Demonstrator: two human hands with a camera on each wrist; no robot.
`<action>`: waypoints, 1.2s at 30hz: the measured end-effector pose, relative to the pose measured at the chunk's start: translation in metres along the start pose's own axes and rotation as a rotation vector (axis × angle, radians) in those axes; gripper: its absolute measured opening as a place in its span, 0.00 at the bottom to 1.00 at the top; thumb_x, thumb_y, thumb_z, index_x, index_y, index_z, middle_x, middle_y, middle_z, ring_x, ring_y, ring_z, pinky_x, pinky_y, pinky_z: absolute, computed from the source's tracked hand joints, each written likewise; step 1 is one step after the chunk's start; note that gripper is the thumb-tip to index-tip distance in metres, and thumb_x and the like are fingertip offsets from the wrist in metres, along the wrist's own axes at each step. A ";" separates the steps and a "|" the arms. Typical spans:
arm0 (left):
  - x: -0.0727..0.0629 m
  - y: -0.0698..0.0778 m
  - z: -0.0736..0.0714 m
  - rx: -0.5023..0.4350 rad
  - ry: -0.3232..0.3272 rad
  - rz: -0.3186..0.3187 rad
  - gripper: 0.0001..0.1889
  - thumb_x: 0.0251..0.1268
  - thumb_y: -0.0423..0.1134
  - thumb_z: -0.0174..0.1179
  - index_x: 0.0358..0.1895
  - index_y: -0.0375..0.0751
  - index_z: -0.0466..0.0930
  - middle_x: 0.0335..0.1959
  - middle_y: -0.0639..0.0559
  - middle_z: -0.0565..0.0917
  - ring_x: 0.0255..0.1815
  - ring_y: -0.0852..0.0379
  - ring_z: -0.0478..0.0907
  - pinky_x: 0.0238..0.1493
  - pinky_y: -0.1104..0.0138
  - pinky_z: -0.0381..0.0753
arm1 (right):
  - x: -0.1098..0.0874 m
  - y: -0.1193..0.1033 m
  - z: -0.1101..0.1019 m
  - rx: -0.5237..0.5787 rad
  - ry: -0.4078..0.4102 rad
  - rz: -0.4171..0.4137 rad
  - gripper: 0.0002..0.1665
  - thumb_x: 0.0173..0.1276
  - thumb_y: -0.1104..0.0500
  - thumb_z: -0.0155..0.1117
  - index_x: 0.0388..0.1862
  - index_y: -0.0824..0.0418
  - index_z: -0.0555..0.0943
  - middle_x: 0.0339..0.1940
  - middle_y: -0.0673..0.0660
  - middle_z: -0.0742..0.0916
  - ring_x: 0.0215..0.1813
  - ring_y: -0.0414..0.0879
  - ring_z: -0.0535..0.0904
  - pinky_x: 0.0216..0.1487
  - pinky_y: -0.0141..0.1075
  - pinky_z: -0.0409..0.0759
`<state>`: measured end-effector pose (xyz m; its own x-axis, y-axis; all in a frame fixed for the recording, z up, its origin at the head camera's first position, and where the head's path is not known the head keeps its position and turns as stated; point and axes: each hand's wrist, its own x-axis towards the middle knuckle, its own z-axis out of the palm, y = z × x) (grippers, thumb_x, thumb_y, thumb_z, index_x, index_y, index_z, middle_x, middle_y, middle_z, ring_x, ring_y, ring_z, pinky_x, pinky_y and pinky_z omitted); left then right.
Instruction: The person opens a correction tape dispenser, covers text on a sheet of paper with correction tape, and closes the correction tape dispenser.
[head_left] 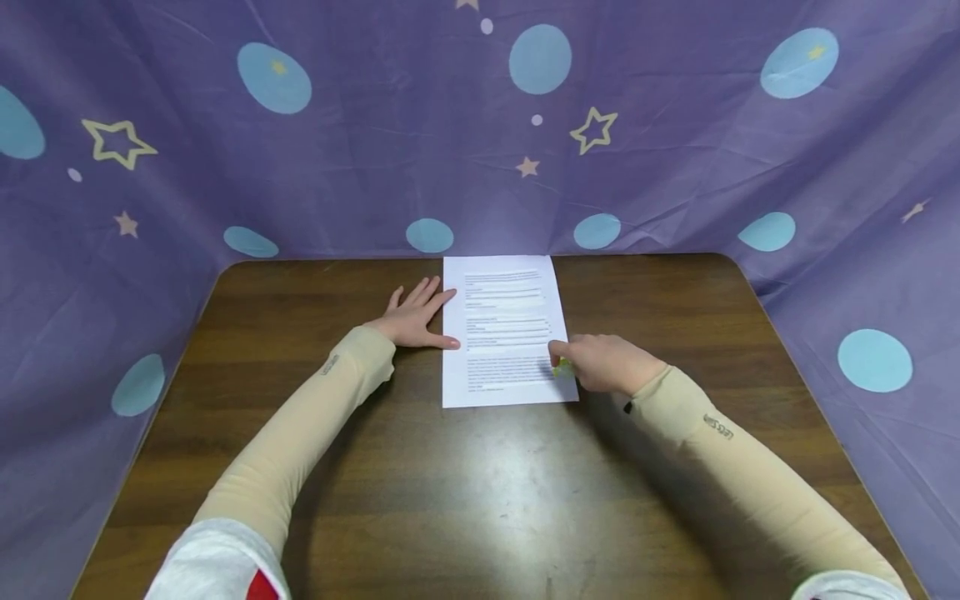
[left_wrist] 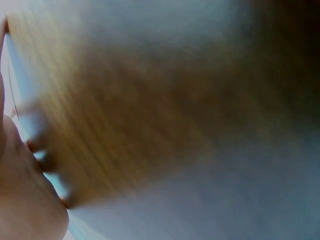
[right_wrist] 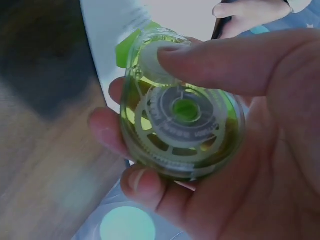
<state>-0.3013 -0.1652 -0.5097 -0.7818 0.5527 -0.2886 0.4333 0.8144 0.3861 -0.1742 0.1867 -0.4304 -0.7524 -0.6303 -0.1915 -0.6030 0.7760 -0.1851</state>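
Note:
A printed sheet of paper lies flat near the table's far edge. My left hand is spread over its left side, with the thumb and index finger touching the paper and the other fingers on the wood. Over the sheet's lower right part, my right hand grips a correction tape dispenser. The dispenser has a clear and green case with gear wheels inside. In the right wrist view the thumb presses its upper face while the fingers curl beneath. Its tip is hard to make out against the paper.
The brown wooden table reaches toward me, with a bright reflection in front of the sheet. A purple curtain with stars and blue dots hangs behind and along both sides. The left wrist view is mostly blurred wood.

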 end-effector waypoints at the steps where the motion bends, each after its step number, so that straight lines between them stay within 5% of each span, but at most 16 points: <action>1: 0.000 0.000 0.000 0.001 0.001 0.000 0.64 0.53 0.82 0.61 0.87 0.58 0.39 0.87 0.47 0.29 0.86 0.47 0.23 0.77 0.37 0.24 | 0.001 -0.001 -0.001 0.001 0.014 -0.008 0.15 0.69 0.73 0.57 0.45 0.56 0.81 0.37 0.60 0.88 0.35 0.52 0.84 0.34 0.48 0.82; 11: -0.007 0.012 -0.010 0.036 -0.020 -0.006 0.61 0.60 0.76 0.62 0.87 0.53 0.39 0.87 0.43 0.30 0.86 0.44 0.25 0.78 0.36 0.26 | 0.022 -0.025 0.002 0.003 0.044 -0.143 0.14 0.70 0.71 0.59 0.48 0.56 0.81 0.34 0.57 0.87 0.30 0.48 0.81 0.33 0.44 0.82; 20: 0.001 0.000 -0.001 0.039 -0.013 -0.013 0.64 0.55 0.82 0.59 0.87 0.57 0.38 0.87 0.46 0.28 0.86 0.47 0.24 0.78 0.36 0.25 | 0.049 -0.052 0.008 0.051 0.015 -0.302 0.14 0.72 0.69 0.66 0.52 0.57 0.83 0.39 0.56 0.90 0.37 0.49 0.87 0.42 0.43 0.84; 36: 0.004 -0.003 0.002 0.028 -0.006 -0.014 0.64 0.53 0.84 0.58 0.87 0.58 0.39 0.87 0.46 0.29 0.86 0.46 0.24 0.77 0.36 0.25 | 0.071 -0.071 0.017 0.052 0.030 -0.347 0.14 0.72 0.68 0.65 0.53 0.55 0.82 0.39 0.57 0.89 0.38 0.50 0.87 0.43 0.42 0.85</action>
<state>-0.3047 -0.1650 -0.5135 -0.7854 0.5421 -0.2987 0.4346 0.8267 0.3574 -0.1803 0.0870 -0.4469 -0.5128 -0.8547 -0.0802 -0.8106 0.5128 -0.2827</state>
